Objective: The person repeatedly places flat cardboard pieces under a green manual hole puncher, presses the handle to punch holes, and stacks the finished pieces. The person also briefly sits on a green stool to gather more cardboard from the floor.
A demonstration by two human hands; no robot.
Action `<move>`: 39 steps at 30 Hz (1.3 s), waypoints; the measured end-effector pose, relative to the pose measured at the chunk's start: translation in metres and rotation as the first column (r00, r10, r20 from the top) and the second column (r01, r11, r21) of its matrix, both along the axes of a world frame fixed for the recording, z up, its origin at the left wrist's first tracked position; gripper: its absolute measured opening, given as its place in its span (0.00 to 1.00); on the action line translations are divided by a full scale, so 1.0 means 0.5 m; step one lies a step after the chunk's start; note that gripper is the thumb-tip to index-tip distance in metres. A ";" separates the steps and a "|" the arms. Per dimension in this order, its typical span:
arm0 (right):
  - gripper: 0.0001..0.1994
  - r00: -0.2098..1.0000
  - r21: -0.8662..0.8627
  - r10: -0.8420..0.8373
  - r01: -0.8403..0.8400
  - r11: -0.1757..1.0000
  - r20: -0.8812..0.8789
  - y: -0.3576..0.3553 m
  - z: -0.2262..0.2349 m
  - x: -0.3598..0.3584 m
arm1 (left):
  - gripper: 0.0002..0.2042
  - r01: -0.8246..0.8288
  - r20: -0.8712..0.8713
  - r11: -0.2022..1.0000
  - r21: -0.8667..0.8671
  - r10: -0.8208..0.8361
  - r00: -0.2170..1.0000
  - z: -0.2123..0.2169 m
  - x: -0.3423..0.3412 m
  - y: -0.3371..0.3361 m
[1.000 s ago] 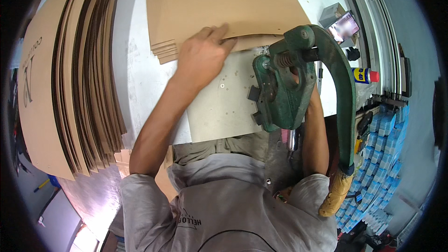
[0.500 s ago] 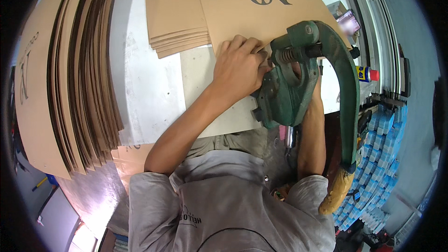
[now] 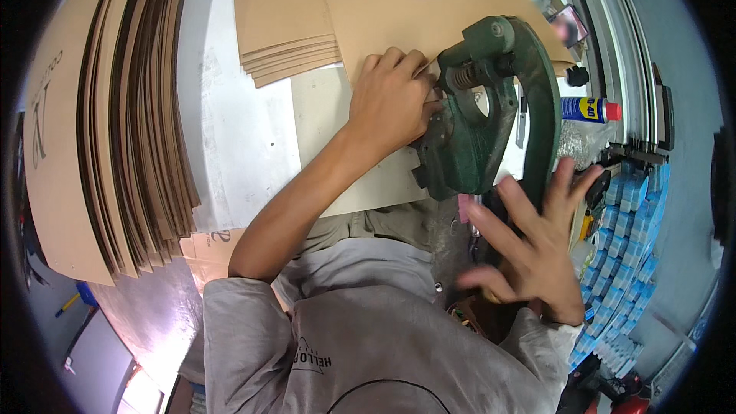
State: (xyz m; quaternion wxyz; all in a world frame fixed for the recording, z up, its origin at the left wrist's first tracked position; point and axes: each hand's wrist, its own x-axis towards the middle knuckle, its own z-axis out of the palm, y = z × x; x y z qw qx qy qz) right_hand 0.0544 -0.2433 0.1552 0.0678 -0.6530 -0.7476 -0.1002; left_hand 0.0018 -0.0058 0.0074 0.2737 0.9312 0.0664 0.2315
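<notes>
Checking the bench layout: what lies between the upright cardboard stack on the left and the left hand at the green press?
In the head view, a bare white tabletop, then a pale board under the left hand. Stack, press.

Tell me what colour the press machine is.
Dark green, the press machine, clearest in the head view.

Light grey short-sleeved T-shirt (image 3: 368,337) with small dark lettering on the chest and a thin dark curved line below it, sleeves ending above the elbows; bare forearms, bare left hand (image 3: 392,103) and right hand (image 3: 533,249), no gloves, rings or watch.
</notes>
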 end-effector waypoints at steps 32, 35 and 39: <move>0.08 0.147 -0.357 -0.518 0.567 0.742 -0.843 0.127 -0.340 0.202 | 0.10 -0.195 -0.011 0.417 -0.888 0.404 0.915 0.008 -0.037 0.057; 0.09 0.080 -0.413 -0.529 0.529 0.741 -0.845 0.130 -0.341 0.202 | 0.10 -0.200 0.044 0.750 -0.631 0.293 0.955 0.015 -0.083 0.073; 0.09 -0.022 -0.452 -0.515 0.511 0.731 -0.857 0.108 -0.339 0.205 | 0.16 -0.237 0.336 0.953 0.188 0.164 0.927 0.105 -0.107 0.152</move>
